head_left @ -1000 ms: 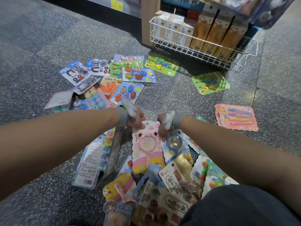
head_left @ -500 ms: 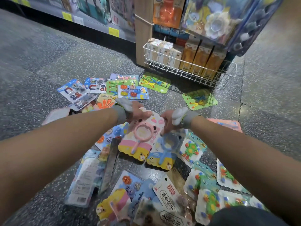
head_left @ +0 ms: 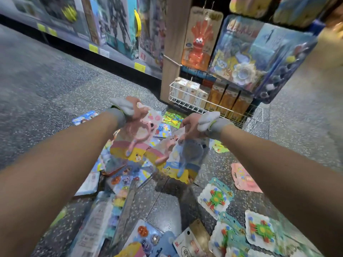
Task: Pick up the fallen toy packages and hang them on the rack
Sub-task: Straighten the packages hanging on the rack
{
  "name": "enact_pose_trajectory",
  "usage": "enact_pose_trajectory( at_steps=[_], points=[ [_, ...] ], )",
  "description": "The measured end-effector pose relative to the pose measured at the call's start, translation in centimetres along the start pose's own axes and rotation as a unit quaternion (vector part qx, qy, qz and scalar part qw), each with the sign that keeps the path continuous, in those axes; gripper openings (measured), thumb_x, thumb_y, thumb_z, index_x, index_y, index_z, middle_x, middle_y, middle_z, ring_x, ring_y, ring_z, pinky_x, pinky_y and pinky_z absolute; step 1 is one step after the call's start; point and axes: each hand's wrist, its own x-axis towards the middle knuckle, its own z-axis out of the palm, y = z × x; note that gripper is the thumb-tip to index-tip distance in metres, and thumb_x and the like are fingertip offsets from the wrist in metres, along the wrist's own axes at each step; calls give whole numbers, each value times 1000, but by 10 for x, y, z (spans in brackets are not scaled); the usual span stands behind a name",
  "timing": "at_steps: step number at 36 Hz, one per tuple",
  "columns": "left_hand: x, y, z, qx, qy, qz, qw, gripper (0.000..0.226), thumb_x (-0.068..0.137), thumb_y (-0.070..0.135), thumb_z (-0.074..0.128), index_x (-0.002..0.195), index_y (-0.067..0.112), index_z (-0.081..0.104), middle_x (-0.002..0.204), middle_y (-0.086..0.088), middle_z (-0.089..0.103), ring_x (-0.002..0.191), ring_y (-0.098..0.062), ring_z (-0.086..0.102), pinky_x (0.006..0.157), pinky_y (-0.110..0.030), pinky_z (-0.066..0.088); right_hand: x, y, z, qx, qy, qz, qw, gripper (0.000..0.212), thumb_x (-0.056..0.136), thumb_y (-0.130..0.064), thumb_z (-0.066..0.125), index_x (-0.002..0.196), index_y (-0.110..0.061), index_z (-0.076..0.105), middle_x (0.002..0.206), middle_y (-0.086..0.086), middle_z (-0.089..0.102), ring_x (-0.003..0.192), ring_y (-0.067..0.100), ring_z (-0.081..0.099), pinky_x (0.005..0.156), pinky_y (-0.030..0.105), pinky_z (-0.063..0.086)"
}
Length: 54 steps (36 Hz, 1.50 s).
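Note:
My left hand [head_left: 136, 109] grips the top of a pink toy package [head_left: 137, 138] with a round pink magnifier on a rainbow card. A blue toy package [head_left: 187, 156] of the same kind hangs from my right hand [head_left: 191, 127]. Both packages are lifted off the floor and hang side by side in front of me. Behind them stands the rack [head_left: 172, 52], a wooden post with an orange toy card [head_left: 200, 39] and blue blister packs [head_left: 256, 58] hung on hooks. Several more packages lie scattered on the floor [head_left: 167, 206] below my arms.
A white wire basket [head_left: 204, 106] with small boxes sits at the rack's foot. A long store shelf [head_left: 104, 30] of boxed toys runs along the back left. Green-and-white packages [head_left: 259, 229] lie at the lower right, a pink one [head_left: 245, 179] further right.
Both hands rose from the pile with the pink and blue packages. The view tilted up, so the rack's hanging toys show now.

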Motion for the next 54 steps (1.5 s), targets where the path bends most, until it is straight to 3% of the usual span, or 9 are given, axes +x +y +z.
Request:
enact_pose_trajectory(
  at_steps=[8, 16, 24, 31, 37, 43, 47, 49, 54],
  points=[
    [-4, 24, 14, -64, -32, 47, 996, 60, 70, 81, 57, 78, 22, 65, 84, -1, 71, 79, -22, 66, 72, -31, 54, -1, -29, -30, -57, -5, -26, 998, 59, 77, -59, 71, 128, -34, 56, 112, -11, 58, 106, 17, 57, 96, 33, 49],
    [9, 47, 33, -268, -29, 50, 962, 49, 89, 50, 63, 54, 19, 52, 47, 9, 51, 52, -14, 46, 49, -25, 37, 6, -18, -56, -45, 42, -18, 998, 47, 66, -62, 76, 97, -36, 52, 101, -8, 63, 94, 18, 61, 85, 36, 54],
    [13, 94, 25, -443, -84, 68, 890, 63, 74, 71, 61, 70, 8, 58, 64, -18, 56, 55, -29, 54, 57, -45, 49, -5, 20, -93, -10, 110, 18, 994, 62, 36, -72, 70, 85, -37, 56, 86, -12, 62, 90, 21, 65, 82, 40, 57],
    [16, 132, 9, -521, -101, 103, 841, 53, 55, 55, 80, 77, 7, 71, 76, -18, 67, 70, -29, 60, 72, -54, 54, -26, 43, -134, 8, 134, 21, 991, 36, 72, -39, 82, 100, -29, 61, 84, -17, 52, 88, 12, 57, 79, 26, 51],
    [20, 117, -16, -550, -34, 92, 829, 54, 64, 55, 76, 90, 8, 68, 84, -3, 73, 74, -14, 68, 78, -33, 59, -29, 14, -166, 2, 193, 42, 980, 57, 60, -55, 85, 103, -30, 57, 104, -7, 64, 95, 18, 63, 85, 37, 56],
    [1, 90, -34, -687, -4, 56, 725, 10, 86, 15, 73, 79, 9, 72, 66, -6, 71, 55, -17, 64, 64, -30, 52, -37, -28, -176, -30, 189, 132, 973, 83, 69, -87, 49, 117, -20, 56, 116, 1, 63, 103, 24, 60, 86, 34, 49],
    [-7, 62, -44, -701, -3, 29, 712, 19, 83, 21, 76, 92, 5, 74, 91, -15, 75, 82, -29, 72, 83, -45, 58, -36, -63, -171, -134, 155, 176, 963, 101, 60, -101, 18, 114, -28, 62, 113, 6, 65, 93, 26, 62, 67, 30, 42],
    [-9, 60, -45, -707, 3, 17, 707, 25, 81, 23, 79, 97, 4, 74, 94, -15, 75, 89, -31, 72, 87, -48, 57, -38, -69, -171, -202, 135, 174, 954, 72, 80, -89, 16, 129, -48, 48, 126, 10, 57, 100, 27, 59, 68, 30, 40],
    [-11, 77, -50, -705, 25, 22, 709, 10, 85, 11, 74, 86, 2, 72, 72, -12, 74, 56, -21, 69, 60, -33, 58, -41, -53, -168, -159, 144, 206, 955, 87, 78, -89, 17, 132, -34, 55, 123, 11, 63, 87, 24, 61, 65, 28, 46]
  ],
)
